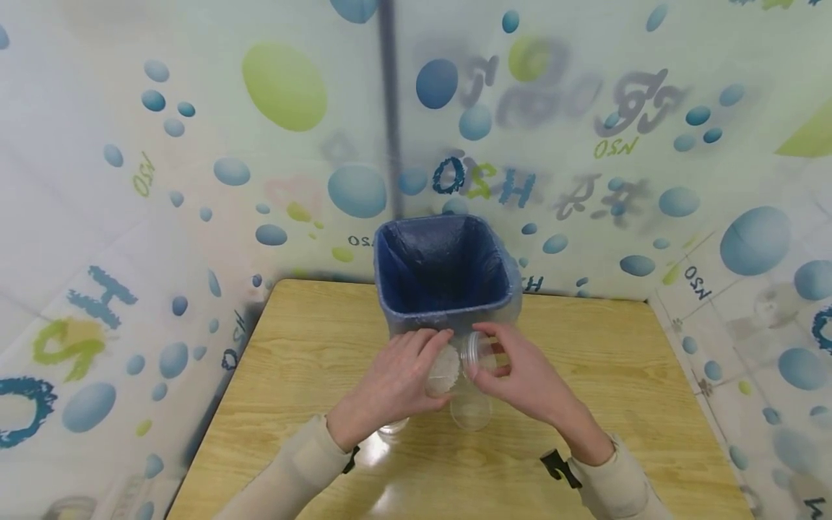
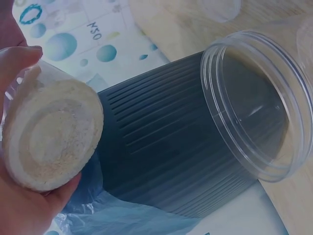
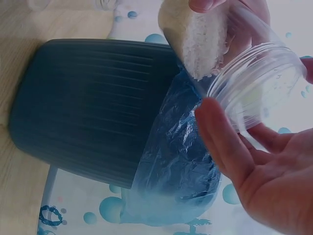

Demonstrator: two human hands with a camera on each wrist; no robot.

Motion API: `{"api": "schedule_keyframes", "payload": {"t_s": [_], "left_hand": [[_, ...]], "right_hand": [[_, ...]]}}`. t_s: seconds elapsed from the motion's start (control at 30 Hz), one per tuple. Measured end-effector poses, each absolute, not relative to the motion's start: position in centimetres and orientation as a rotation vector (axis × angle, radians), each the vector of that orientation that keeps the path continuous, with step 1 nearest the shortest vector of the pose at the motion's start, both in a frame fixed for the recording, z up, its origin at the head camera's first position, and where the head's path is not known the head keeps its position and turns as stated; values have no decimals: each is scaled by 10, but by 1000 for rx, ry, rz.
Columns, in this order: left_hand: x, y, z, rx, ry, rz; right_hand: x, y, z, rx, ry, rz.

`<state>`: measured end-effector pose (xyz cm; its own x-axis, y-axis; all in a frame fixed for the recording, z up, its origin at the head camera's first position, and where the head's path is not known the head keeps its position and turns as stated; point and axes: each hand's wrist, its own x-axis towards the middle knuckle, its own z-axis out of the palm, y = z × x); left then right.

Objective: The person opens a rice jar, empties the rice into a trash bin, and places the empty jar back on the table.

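Note:
Above the front rim of the bin, my left hand (image 1: 403,372) grips the body of a clear plastic jar (image 2: 54,137), its bottom facing the left wrist camera. White, crumbly-looking stuff (image 3: 203,44) fills the bottom end of the jar, which is held on its side. At the opposite end, my right hand (image 1: 520,372) holds the clear, ridged rim (image 3: 259,85) between thumb and fingers. I cannot tell whether a clear lid sits on that rim.
A dark blue bin (image 1: 448,289) with a blue bag liner (image 3: 176,152) stands behind the hands. An open clear jar (image 2: 254,105) stands on the wooden table (image 1: 312,318) near the left wrist. Another clear round container (image 1: 471,413) is below the right hand. Patterned walls enclose the table.

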<state>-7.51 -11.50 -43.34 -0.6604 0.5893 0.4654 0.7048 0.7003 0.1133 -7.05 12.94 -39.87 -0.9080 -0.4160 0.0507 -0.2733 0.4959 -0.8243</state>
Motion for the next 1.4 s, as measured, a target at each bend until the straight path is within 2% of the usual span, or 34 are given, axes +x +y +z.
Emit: {"api": "schedule_keyframes", "payload": {"t_s": [0.3,0.77,0.87,1.13,1.4], "left_hand": [[-74,-115,-435,-986,-2536,-434],[-74,-115,-434,-994,-2541,-464],[-74,-115,-434,-1000,-2534,-473],[-75,-116,-435,-1025,-2513,-447],[-75,-117,-436,-1043,-2505,-408]], "right_hand": [[-69,131,-400,-913,2663,-1372],[-69,135,-406,-1194,2743,-1248],[-69,136,-405,-1162,2678,-1297],[-70,134,-405,-845,2648,-1375],[-69,134,-408,-856,2621,-1405]]}}
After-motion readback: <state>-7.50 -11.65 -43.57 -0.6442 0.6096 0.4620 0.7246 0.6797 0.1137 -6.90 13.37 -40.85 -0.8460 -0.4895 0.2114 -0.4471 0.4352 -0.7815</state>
